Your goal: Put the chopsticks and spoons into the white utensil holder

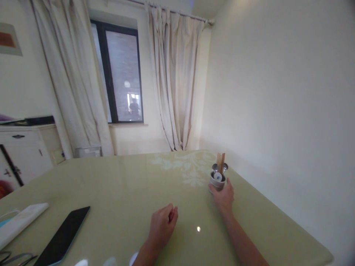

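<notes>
A small grey-white utensil cup [216, 184] stands near the right side of the table. Chopsticks [221, 162], two metal spoons [225, 168] and a white ceramic spoon [217, 177] stick up out of it. My right hand [225, 196] is wrapped round the cup from the near side, thumb on the left and fingers on the right. Over the middle of the table, my left hand [163, 224] is curled into a loose fist, apart from the cup, with nothing seen in it.
The pale green table [119, 192] meets a white wall [277, 111] on the right. At left lie a dark tablet [65, 232], a white slab-like object [23, 223] and cables [20, 256]. A white cabinet [24, 151] stands beyond, near the curtains [72, 81] and window [124, 74].
</notes>
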Available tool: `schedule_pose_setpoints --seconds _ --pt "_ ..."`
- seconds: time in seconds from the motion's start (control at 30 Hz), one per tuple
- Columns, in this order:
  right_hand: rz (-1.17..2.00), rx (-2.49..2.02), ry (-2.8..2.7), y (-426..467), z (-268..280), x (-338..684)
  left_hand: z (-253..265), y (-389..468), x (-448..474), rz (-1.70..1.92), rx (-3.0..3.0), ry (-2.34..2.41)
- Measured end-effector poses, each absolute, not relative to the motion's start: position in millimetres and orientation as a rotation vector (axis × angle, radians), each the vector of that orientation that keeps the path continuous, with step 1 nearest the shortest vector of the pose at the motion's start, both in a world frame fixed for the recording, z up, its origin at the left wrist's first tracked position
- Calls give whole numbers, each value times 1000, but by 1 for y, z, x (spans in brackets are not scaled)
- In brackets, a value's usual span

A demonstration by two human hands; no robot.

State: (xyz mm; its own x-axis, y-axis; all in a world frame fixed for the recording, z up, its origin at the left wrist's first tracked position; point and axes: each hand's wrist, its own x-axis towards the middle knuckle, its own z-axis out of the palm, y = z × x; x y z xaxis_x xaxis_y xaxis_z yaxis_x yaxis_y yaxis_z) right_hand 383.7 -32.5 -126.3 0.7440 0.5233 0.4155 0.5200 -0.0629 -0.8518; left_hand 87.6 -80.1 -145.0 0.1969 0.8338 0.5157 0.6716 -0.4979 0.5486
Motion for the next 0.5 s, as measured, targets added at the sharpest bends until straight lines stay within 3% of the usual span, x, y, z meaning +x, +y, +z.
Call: schedule_pose_setpoints --seconds 0.27,0.5 --pt "214 -1673 -973 -43 -129 374 -146 -74 84 1220 2046 1468" --pt "486 -1419 -1279 -56 -126 307 -140 -74 84 1143 1762 1340"
